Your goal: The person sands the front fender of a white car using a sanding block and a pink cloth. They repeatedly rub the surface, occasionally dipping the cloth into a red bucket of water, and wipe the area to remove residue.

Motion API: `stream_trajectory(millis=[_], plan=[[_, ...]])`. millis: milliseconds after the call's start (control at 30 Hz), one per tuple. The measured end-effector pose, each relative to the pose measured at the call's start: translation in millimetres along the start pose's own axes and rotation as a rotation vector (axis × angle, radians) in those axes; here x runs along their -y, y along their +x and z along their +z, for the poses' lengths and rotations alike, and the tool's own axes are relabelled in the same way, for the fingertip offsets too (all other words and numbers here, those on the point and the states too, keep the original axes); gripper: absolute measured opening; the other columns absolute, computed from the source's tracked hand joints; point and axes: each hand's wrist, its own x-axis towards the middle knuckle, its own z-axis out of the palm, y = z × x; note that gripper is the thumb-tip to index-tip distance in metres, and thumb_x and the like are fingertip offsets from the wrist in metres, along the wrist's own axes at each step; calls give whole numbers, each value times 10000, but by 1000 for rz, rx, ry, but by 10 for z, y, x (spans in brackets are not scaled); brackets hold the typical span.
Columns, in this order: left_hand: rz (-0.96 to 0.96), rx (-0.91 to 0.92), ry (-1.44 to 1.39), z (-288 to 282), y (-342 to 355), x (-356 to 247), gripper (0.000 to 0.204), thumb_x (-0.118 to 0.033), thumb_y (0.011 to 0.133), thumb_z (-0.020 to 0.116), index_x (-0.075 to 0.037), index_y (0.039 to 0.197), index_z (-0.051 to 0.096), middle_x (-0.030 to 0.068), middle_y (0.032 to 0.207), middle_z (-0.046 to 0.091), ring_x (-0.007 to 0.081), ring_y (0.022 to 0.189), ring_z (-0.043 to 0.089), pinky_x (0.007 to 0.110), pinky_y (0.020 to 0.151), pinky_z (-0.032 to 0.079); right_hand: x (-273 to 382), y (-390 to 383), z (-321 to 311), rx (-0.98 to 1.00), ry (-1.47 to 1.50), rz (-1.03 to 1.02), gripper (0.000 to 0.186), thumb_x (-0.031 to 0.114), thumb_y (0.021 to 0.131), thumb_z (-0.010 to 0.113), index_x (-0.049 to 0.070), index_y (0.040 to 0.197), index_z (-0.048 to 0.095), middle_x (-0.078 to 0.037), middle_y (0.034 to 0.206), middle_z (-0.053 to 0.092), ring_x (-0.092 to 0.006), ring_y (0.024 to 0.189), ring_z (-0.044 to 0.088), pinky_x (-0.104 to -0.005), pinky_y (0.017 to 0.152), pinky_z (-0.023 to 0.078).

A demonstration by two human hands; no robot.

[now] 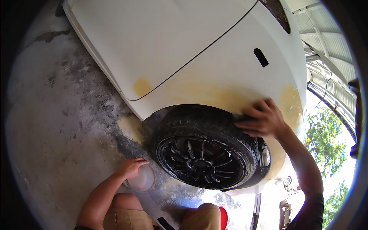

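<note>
My right hand (264, 119) is pressed to the wheel-arch edge of a white car fender (230, 78). Its fingers are bent round a small dark pad or block (242, 117), partly hidden and blurred. Yellowish-tan patches (230, 97) mark the paint along the arch. Below it sits a black wheel with a multi-spoke rim (201, 165). Low on the left, my left hand (132, 168) grips the upper edge of a round, translucent plastic tub (143, 181), which stands on the floor by the tyre. I cannot see into the tub well.
A stained grey concrete floor (57, 126) spreads to the left. The car door (165, 42) meets the fender at a dark seam. My knees and a red object (223, 218) are at the lower edge. A metal roof (326, 34) and trees (326, 138) appear at right.
</note>
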Motion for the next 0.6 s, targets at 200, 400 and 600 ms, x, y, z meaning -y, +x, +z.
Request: stream_trajectory(millis=[200,400,600], plan=[[35,-63,-73,-2,8,-37,653,76,824,577,-180,1417,677,86,1411,667,337,1208,669,433,1030,564,86,977,215,22,-1,11,436,498,800,821,418,1224,759,72,1227,598,-214,1194,533,-398,986,450],[-5,-47,4,-15,-42,-61,585,-29,876,592,-198,1431,667,78,1431,658,327,1217,671,436,1046,558,305,-1209,11,-325,-116,190,436,561,674,887,393,1072,828,47,1209,663,-224,1083,614,-418,878,454],[-13,5,-9,-32,-21,-17,579,-46,892,591,-208,1444,659,87,1454,645,329,1242,661,436,1067,550,-35,1173,77,28,35,-28,495,477,712,882,426,1189,761,93,1242,611,-215,1158,556,-406,982,458]])
